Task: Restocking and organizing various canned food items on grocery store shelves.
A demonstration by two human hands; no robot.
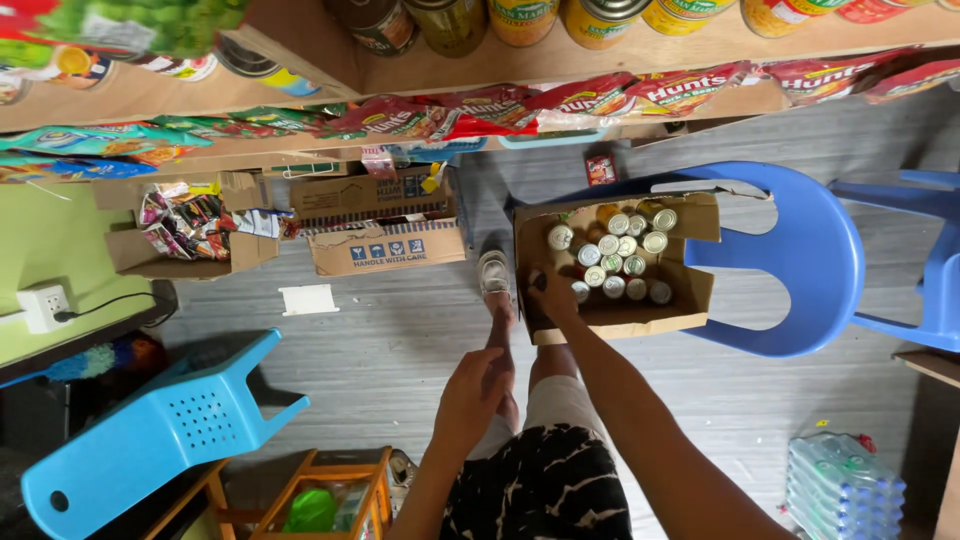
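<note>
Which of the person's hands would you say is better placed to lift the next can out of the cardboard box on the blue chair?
Probably the right hand: it is already stretched into the cardboard box, beside the cans. The left hand hangs back near the knee, apart from the box and empty.

Cardboard box (690, 290): plain brown.
Cans (615, 262): silver lids, some gold.
Chair (810, 260): solid mid-blue.
Stool (150, 435): light blue, dotted holes.
Floor (400, 340): grey wood-grain.
Wall (50, 250): pale green.
Shorts (545, 485): black with cream streaks.
Shoe (494, 272): off-white.
Sauce pouches (640, 95): red, along the shelf edge.
Socket (42, 305): white, black cable.
</note>
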